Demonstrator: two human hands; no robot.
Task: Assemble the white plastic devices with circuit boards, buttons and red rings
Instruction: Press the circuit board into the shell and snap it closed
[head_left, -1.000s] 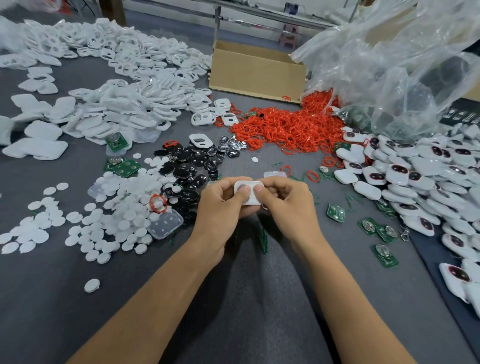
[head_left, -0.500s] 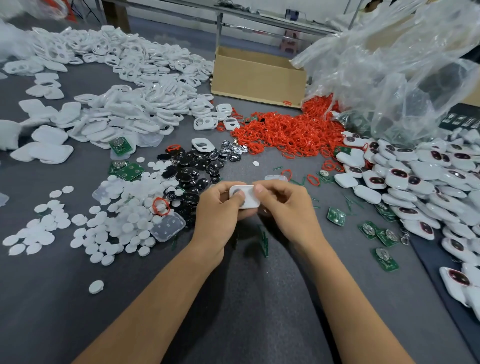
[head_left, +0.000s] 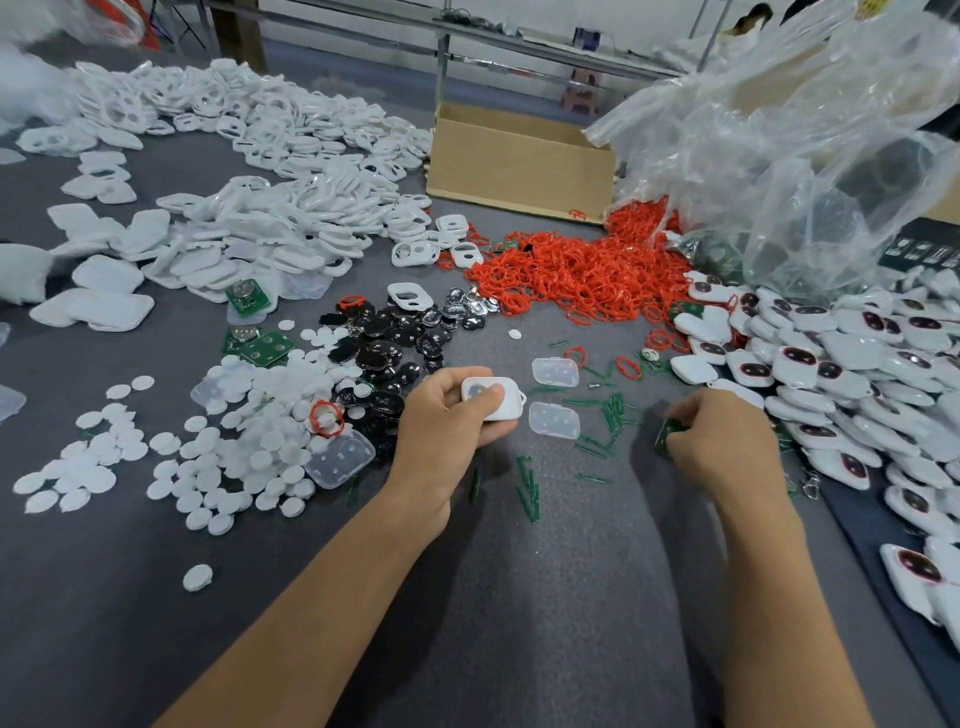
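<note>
The left hand clamps a white shell. At 3 o'clock from it, well apart, the right hand pinches a green board on the table.

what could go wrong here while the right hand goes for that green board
1. The left hand alone holds the white shell, thumb on top; it could tilt or slip.
2. The right hand pinches a green circuit board among loose green slivers; one might come along.
3. Its wrist sits close to the finished devices and could knock some.
</note>
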